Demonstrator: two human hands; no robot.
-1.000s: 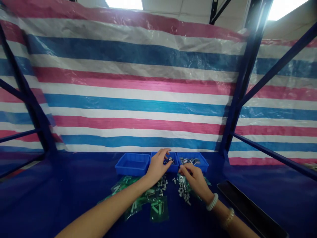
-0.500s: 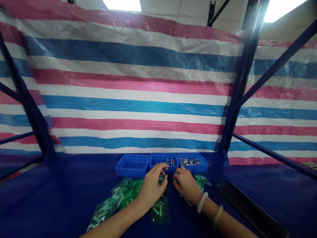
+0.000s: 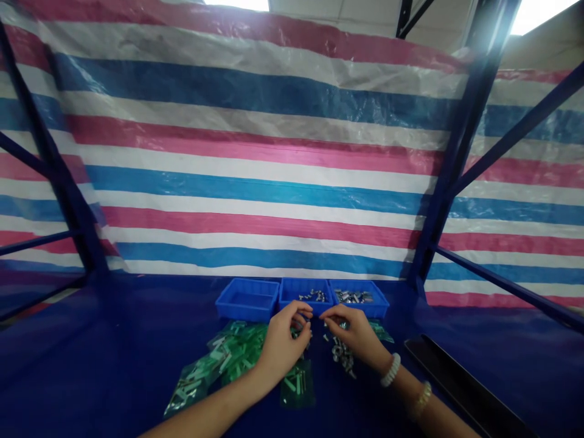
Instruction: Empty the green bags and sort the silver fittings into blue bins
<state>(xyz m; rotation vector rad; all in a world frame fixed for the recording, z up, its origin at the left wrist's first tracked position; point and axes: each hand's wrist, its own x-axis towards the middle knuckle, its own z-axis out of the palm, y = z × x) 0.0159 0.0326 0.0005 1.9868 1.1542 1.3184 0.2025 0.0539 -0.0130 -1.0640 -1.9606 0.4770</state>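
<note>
My left hand (image 3: 283, 336) is curled in front of the middle blue bin, thumb toward the fingers. Small shiny bits show by its palm, but I cannot make out what it holds. My right hand (image 3: 354, 331) has thumb and fingertips pinched close by, at the bin's front edge; anything between them is too small to name. Below the right hand lies a loose pile of small metal parts (image 3: 343, 358), perhaps screws. Left of my left hand are clear bags of green-tinted pieces (image 3: 237, 353), and a small clear bag (image 3: 297, 386) lies below it.
Three blue bins stand in a row: a left bin (image 3: 247, 311), a middle bin (image 3: 283, 299) with small metal parts, and a right bin (image 3: 382, 302) with metal pieces. A long black tray-like object (image 3: 460, 380) lies at right. Blue posts (image 3: 440, 213) and a striped sheet (image 3: 274, 194) stand behind.
My right hand has lifted and shifted right, off the loose metal pile, which now shows. My left hand stays curled in nearly the same place. The view has shifted slightly.
</note>
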